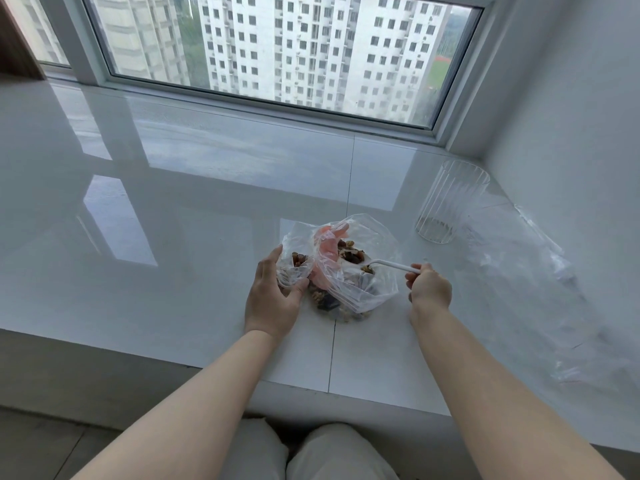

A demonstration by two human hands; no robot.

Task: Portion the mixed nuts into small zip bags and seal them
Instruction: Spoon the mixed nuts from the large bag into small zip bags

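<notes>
White windowsill ledge (173,237): left hand (273,292) grips small zip bag (294,265), immediately left of large nut bag (356,268); right hand (429,285) pinches white spoon (391,266), handle running rightward, bowl inside.

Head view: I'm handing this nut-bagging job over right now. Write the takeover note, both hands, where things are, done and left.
Left hand: grips the small zip bag, open, with a few nuts inside.
Right hand: holds the white spoon, its bowl loaded with nuts over the big bag.
Big nut bag: on the white sill, in front of the person, still holding most of the nuts.
Ribbed glass: upright, far right, nearly empty.
Clear plastic sheets or bags: at right; too clear to count.
Done: first portion started. No sealed bag is visible.
Left: finish filling, seal, repeat.
</notes>
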